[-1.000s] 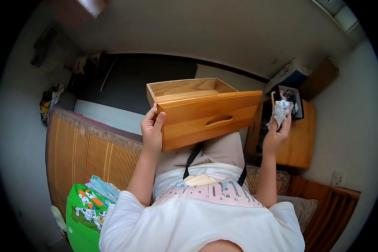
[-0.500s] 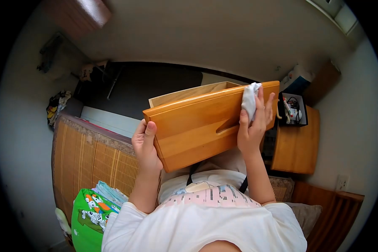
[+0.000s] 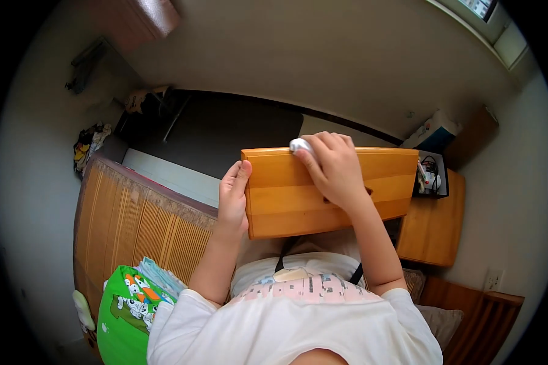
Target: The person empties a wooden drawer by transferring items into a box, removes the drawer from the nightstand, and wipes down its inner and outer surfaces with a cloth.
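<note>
One wooden drawer (image 3: 293, 205) was held above the lap (image 3: 326, 244). Left hand (image 3: 232, 198) gripped the front's left edge; right hand (image 3: 336, 169) clasped bunched white cloth (image 3: 300, 145) at its top edge, left of centre.

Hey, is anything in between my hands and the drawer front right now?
Yes, a white cloth, bunched in the right hand at the top edge of the drawer front. Nothing visible separates the left hand from the side edge it grips.
</note>
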### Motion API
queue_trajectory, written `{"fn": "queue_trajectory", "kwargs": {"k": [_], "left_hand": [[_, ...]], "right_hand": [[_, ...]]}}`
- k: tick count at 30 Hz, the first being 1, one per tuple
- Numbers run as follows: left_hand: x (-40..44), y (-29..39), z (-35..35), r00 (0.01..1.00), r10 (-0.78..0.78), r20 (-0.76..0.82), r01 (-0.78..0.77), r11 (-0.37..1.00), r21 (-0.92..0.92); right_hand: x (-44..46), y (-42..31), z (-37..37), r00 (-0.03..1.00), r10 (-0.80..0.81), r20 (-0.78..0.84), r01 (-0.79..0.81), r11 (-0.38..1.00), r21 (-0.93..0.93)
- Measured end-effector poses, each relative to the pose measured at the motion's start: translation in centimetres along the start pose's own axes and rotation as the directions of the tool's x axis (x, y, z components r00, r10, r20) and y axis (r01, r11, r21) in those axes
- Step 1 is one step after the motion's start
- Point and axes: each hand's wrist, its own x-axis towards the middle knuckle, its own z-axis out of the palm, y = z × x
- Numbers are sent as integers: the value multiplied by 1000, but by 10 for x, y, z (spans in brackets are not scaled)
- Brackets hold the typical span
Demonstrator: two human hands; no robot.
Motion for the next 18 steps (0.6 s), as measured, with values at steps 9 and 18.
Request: {"fn": "queue_trajectory", "kwargs": {"k": [9, 18], "left_hand": [[-2, 8, -3, 999, -17, -49, 13, 996, -87], [2, 3, 8, 999, -33, 33, 37, 994, -107]], "right_hand": [[-32, 18, -5, 987, 96, -130, -117, 979, -169], [9, -27, 24, 992, -116, -47, 119, 991, 65]]}}
